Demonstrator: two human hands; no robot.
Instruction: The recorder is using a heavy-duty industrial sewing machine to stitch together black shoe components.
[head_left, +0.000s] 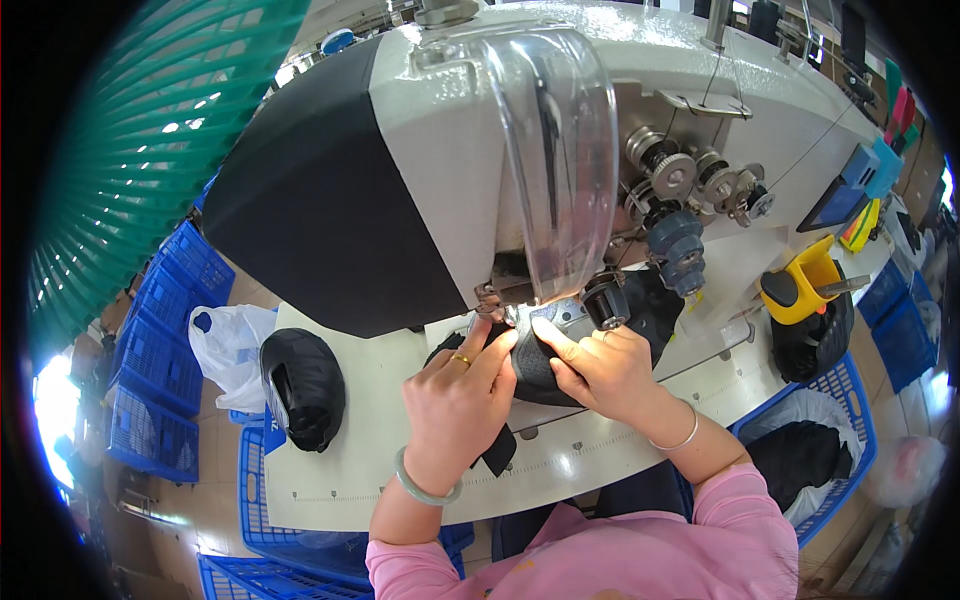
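Observation:
Under the head of a sewing machine [440, 130] lies a black, textured shoe upper [535, 372], its light inner side showing near the lit needle area [498, 305]. My left hand [462, 390] grips its left edge, with the fingertips close to the presser foot. From the other side, my right hand [612, 370] holds the upper with the thumb and forefinger pressed on it. The machine head partly hides the needle. A black strip [495, 455] hangs below the work, beside my left hand.
Another black shoe upper [302, 388] sits on the white table [370, 480] at left, near a white plastic bag [230, 350]. A yellow holder [803, 282] stands at right. Blue baskets [155, 430] flank the table. A green fan guard [150, 120] covers the upper left.

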